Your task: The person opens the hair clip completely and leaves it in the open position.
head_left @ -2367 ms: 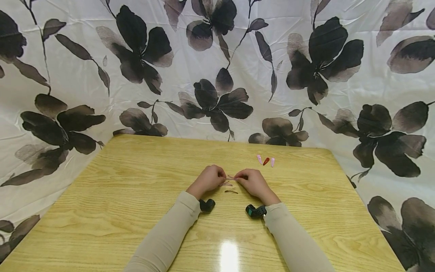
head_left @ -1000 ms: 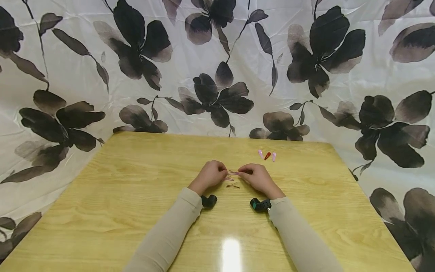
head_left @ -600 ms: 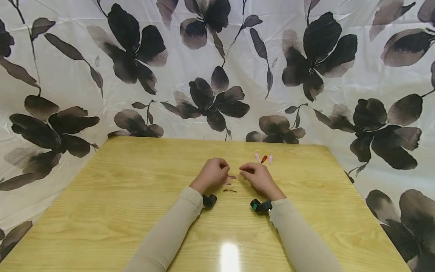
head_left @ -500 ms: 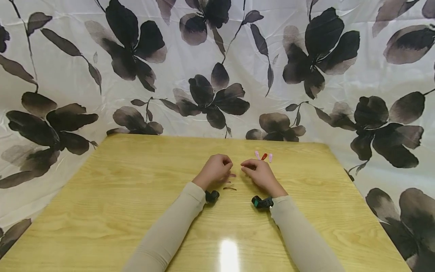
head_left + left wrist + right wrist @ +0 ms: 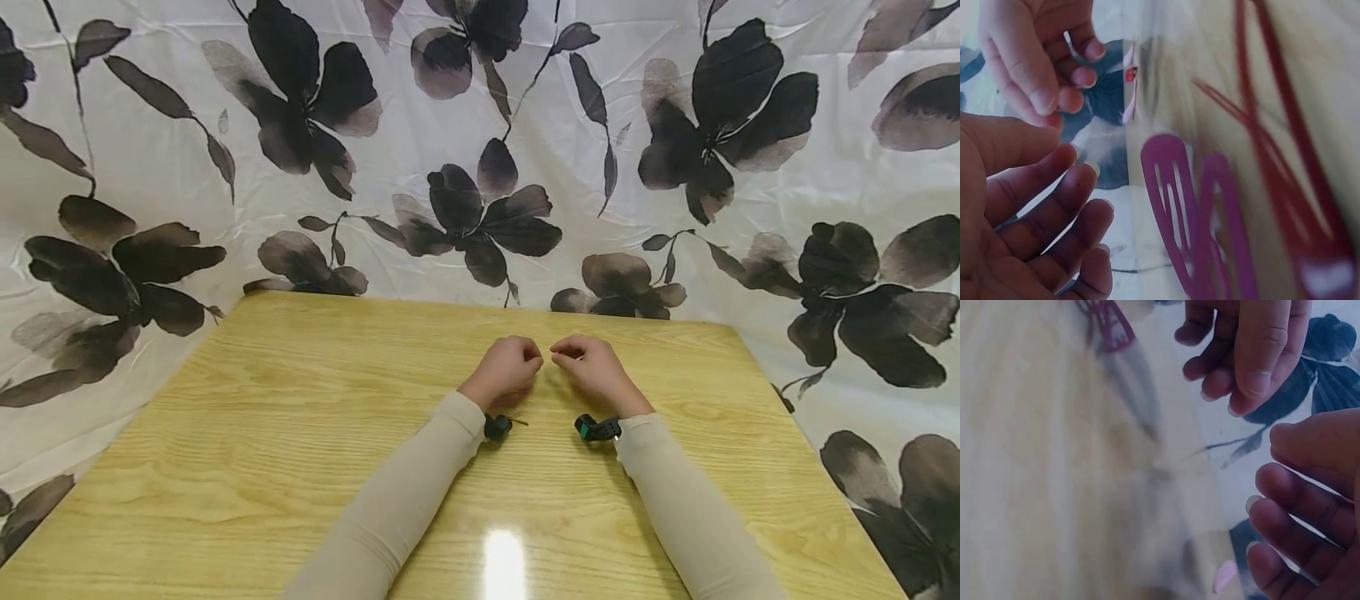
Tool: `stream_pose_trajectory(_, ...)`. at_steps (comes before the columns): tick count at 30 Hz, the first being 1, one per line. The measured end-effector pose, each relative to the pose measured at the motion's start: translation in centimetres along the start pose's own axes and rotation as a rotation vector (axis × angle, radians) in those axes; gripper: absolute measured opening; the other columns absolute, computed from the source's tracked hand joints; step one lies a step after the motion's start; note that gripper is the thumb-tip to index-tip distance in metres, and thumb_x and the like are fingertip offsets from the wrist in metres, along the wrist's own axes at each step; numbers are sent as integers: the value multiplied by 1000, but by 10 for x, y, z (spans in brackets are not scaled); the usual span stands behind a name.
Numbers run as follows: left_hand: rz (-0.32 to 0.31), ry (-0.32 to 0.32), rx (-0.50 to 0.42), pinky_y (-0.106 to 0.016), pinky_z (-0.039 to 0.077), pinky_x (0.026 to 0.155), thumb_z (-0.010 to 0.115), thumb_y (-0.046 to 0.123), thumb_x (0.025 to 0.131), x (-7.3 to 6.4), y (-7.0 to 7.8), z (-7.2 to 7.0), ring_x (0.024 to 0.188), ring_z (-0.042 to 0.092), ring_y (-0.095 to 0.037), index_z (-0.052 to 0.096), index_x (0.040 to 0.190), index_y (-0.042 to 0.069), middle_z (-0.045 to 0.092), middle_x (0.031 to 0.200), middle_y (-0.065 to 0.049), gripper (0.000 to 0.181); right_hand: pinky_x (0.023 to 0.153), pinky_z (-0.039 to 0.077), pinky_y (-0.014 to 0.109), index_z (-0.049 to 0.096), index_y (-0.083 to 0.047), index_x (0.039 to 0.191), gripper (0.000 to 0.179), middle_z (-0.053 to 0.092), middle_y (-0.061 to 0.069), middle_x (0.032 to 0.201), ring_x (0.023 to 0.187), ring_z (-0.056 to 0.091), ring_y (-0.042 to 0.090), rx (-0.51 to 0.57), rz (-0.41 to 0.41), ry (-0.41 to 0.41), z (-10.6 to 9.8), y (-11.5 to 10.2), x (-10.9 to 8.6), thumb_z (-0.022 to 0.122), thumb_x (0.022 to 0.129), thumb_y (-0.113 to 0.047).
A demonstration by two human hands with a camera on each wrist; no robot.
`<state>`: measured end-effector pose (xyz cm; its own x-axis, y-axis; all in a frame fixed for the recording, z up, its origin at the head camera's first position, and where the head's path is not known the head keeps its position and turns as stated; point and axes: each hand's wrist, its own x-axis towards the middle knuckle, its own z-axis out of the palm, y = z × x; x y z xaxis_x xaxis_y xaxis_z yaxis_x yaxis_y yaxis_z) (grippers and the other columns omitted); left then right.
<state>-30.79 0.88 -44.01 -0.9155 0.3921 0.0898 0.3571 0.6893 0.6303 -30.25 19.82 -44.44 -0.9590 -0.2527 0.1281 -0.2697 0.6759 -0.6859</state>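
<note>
My left hand [image 5: 512, 367] hovers over the table with loosely bent fingers, holding nothing. Facing it, fingertips a small gap away, is my right hand [image 5: 592, 367], also with relaxed fingers and nothing between them. Two purple snap hair clips, one [image 5: 1163, 150] and another [image 5: 1244, 250], lie bent open below the left hand in the left wrist view; in the head view that hand covers them. Nearer the body lies a dark red snap hair clip [image 5: 1310, 200], also bent open, partly behind the left wrist's camera in the head view.
Farther off, past the hands, lie a small red clip [image 5: 1130, 75] and two pink clips, one [image 5: 1129, 53] and another [image 5: 1130, 107]. In the head view the right hand hides them. A floral cloth [image 5: 465, 125] hangs behind the wooden table [image 5: 337, 358].
Both hands held a purple hair clip by its ends a second ago, then let go of it. They have since moved away and to the right, over the clips at the back.
</note>
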Motion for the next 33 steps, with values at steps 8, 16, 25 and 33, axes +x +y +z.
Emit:
stream_pose_trajectory(8,-19,-8,6,-27,48,69,58,22,96,13,12,6,72,57,-13,71,97,10,69,89,-1,17,81,52,39,68,-7,117,29,69,9,109,97,62,25,-30,12,-10,-20,3,12,61,96,-25)
stream_pose_trajectory(16,-38,-3,39,-29,50,74,60,22,95,26,21,12,80,61,-15,71,99,9,70,94,-3,17,84,51,43,68,-5,117,28,68,13,112,95,64,27,-65,-2,-17,-36,9,23,61,96,-22)
stream_pose_trajectory(25,-47,-7,52,-29,51,79,61,19,94,38,31,21,88,63,-17,70,103,7,70,101,-4,18,84,51,43,68,-3,115,26,70,16,109,89,69,29,-114,20,-61,-45,25,32,59,96,-17)
stream_pose_trajectory(33,-77,-12,53,-28,52,81,63,19,93,48,37,33,91,64,-17,73,104,7,71,106,-5,18,90,49,46,68,-3,114,23,70,16,107,94,69,30,-150,22,-96,-50,34,39,59,95,-13)
